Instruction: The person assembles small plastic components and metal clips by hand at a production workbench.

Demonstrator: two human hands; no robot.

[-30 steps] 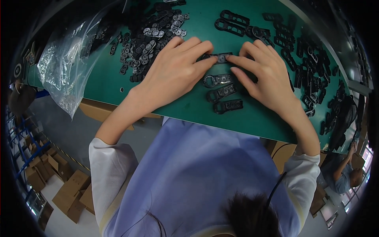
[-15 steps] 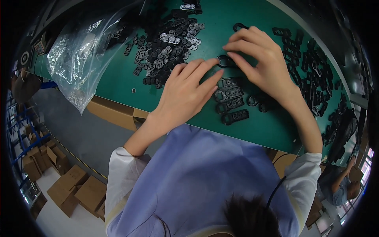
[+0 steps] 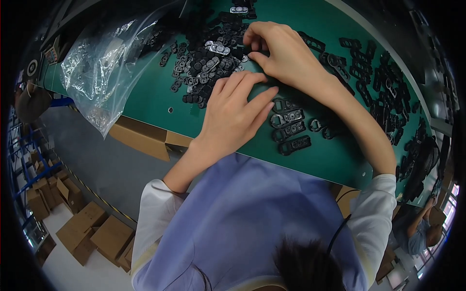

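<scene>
My left hand (image 3: 235, 109) hovers over or rests on the green table (image 3: 233, 150), its fingers apart and nothing visible between them. Beyond it my right hand (image 3: 281, 53) reaches to the right edge of a heap of small button pads (image 3: 206, 65), dark and grey, with curled fingers and a gap between thumb and fingertips. Close to my left thumb lies a column of black oblong casings (image 3: 294, 144) with pads set in them. Under my right forearm sit black ring-ended casings (image 3: 316, 124), partly hidden.
A clear plastic bag (image 3: 99, 72) hangs over the table's left edge. Many black casings (image 3: 361, 65) lie spread along the right side. Below the table edge is an open cardboard box (image 3: 141, 140); more cartons (image 3: 77, 233) stand on the floor. Another person (image 3: 420, 235) is at far right.
My right hand has moved left from the black ring-ended casing by my left fingertips to the pad heap. My left hand has stayed nearly in place. The view has shifted slightly.
</scene>
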